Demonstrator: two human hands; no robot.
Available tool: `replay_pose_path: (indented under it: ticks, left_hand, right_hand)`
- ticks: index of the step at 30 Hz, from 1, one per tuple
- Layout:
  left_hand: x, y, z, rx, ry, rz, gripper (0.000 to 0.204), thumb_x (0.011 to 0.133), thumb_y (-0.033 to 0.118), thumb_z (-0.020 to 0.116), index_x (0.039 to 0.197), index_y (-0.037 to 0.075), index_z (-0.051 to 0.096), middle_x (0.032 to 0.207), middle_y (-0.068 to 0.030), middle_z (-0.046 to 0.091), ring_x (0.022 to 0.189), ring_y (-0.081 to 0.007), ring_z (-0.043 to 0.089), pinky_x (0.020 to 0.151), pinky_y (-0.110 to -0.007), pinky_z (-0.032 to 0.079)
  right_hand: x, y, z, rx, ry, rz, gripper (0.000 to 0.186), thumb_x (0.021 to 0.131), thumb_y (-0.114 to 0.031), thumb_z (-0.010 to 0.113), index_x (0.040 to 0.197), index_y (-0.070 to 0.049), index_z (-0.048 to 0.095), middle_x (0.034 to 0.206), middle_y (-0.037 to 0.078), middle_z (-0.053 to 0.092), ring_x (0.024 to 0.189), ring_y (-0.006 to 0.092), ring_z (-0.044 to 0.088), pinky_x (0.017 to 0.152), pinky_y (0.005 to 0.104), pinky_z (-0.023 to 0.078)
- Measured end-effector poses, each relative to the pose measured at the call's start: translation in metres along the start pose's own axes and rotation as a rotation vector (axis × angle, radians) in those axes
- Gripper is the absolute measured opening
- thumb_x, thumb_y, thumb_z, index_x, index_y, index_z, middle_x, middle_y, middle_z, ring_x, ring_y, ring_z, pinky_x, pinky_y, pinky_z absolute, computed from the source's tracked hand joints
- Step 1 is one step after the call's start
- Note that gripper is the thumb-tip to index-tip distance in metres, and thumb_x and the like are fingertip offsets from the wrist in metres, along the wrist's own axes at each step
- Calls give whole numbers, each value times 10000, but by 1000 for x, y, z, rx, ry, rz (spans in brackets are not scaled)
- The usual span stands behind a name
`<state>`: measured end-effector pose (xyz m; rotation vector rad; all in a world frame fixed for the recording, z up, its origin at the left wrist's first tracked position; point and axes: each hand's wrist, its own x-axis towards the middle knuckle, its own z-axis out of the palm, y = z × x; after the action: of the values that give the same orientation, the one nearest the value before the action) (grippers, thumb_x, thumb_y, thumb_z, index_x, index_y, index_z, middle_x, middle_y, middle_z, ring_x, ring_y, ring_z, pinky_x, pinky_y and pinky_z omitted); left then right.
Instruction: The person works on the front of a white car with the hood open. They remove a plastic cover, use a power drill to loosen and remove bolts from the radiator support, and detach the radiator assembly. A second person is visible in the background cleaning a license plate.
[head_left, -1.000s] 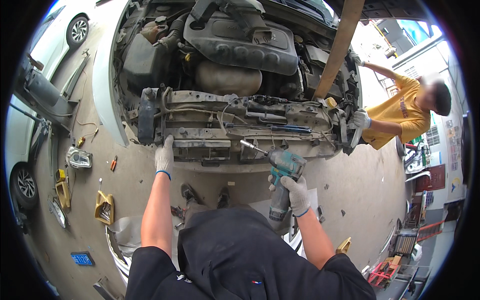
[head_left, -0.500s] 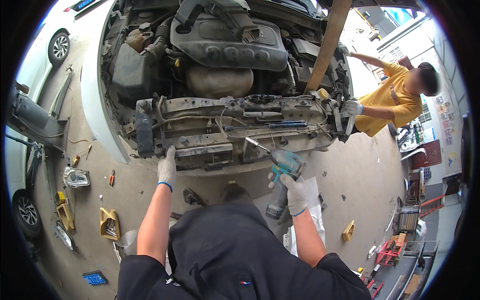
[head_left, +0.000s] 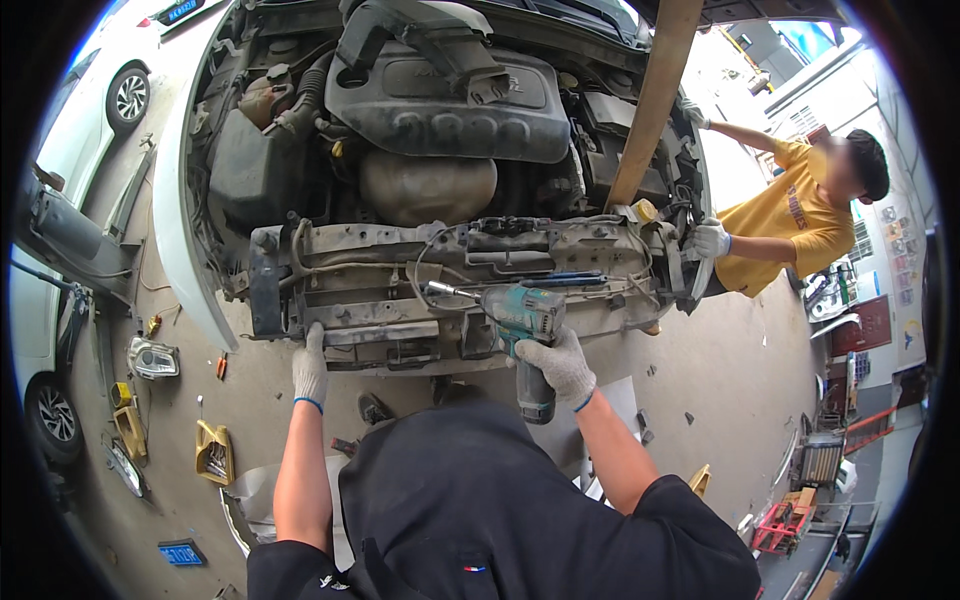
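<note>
My gloved right hand (head_left: 560,367) is wrapped round the grip of a teal and black cordless impact wrench (head_left: 527,316). A long silver socket (head_left: 452,291) on its nose points left, over the car's dirty radiator support (head_left: 370,316); whether it touches anything I cannot tell. At the lower left end of that support, my gloved left hand (head_left: 311,368) grips the edge, its fingertips partly hidden. Behind the support lies the open engine bay with a dark engine cover (head_left: 450,105). Two thin blue-black rods (head_left: 560,279) lie along the support.
A co-worker in a yellow shirt (head_left: 775,220) holds the car's right side with gloved hands. A wooden post (head_left: 655,100) slants over the bay. On the floor at left are a headlight (head_left: 153,357), pliers (head_left: 221,366), a cut yellow container (head_left: 215,452) and a blue plate (head_left: 182,552).
My right hand has brought the impact wrench left and slightly up, so its socket now lies over the middle of the radiator support. My left hand stays on the edge. The view has shifted slightly.
</note>
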<state>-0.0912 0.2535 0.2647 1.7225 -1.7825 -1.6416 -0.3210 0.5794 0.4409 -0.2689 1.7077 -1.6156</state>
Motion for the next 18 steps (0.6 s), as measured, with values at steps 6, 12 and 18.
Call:
replay_pose_path:
  ticks: [6, 12, 18]
  left_hand:
    - [5, -12, 4, -159, 35, -39, 741, 919, 617, 605, 1150, -79, 706, 1065, -159, 722, 976, -203, 631, 876, -348, 491]
    - [-15, 15, 6, -93, 166, 71, 718, 934, 582, 598, 1200, -80, 679, 1116, -185, 719, 1023, -260, 644, 933, -370, 481]
    - [-3, -13, 6, -14, 190, 72, 785, 901, 658, 572, 1290, -19, 651, 1234, -240, 690, 1217, -339, 628, 1025, -386, 459]
  right_hand:
    - [45, -20, -39, -25, -55, 35, 311, 834, -94, 728, 1118, 26, 684, 960, 80, 719, 770, 154, 682, 724, 306, 563]
    - [78, -24, -50, 98, -97, 32, 286, 862, -47, 692, 1136, 30, 660, 979, 97, 721, 744, 167, 687, 706, 298, 576]
    - [94, -26, -54, 103, -138, -15, 347, 862, -27, 662, 1200, 46, 639, 991, 135, 726, 761, 206, 702, 714, 328, 593]
